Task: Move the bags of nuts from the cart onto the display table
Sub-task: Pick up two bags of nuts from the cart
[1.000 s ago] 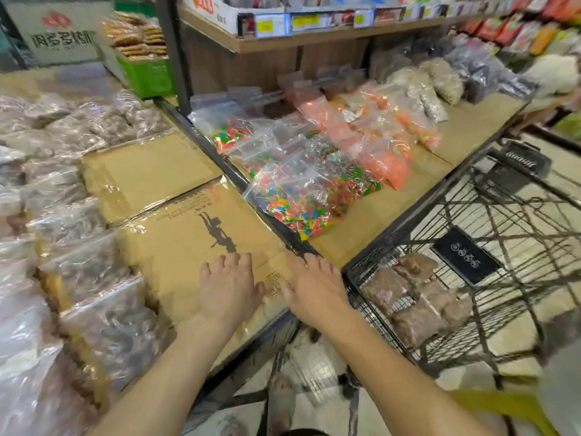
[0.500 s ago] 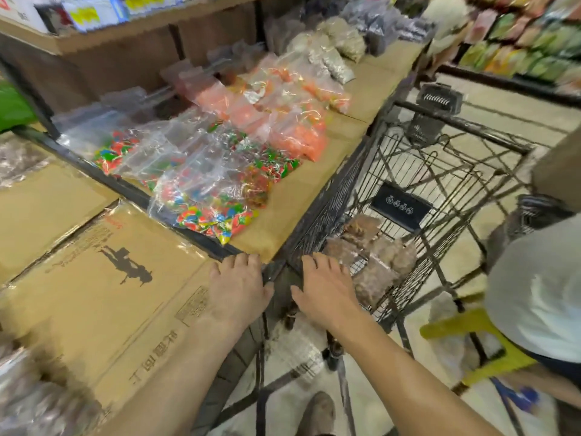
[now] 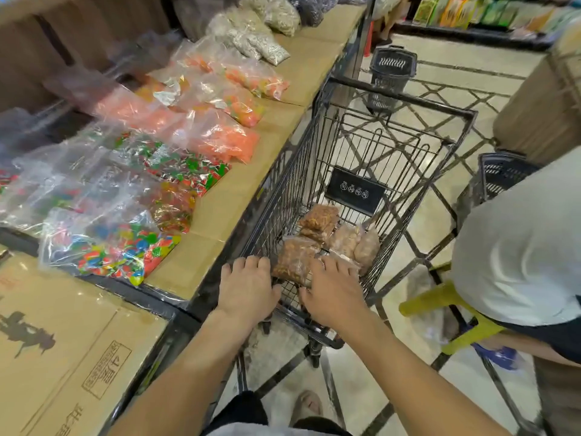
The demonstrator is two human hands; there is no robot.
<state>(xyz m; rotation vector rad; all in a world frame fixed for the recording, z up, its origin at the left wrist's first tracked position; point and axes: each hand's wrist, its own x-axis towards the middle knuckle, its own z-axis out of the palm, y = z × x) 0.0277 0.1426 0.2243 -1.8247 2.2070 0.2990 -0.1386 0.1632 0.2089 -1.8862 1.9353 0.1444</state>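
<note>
Several clear bags of brown nuts lie in the bottom of a black wire cart standing against the display table. My left hand hovers over the cart's near left corner, fingers straight and together, holding nothing. My right hand reaches into the cart, fingers extended over the nearest nut bag; whether it touches the bag cannot be told. The table top is covered in flat cardboard.
Bags of coloured candy, orange sweets and pale seeds fill the table's back. A person in a white top sits on a yellow stool right of the cart. Black baskets stand on the tiled floor.
My view swung right from the table to the cart. Both hands left the cardboard and moved right, over the cart's near end and the nut bags.
</note>
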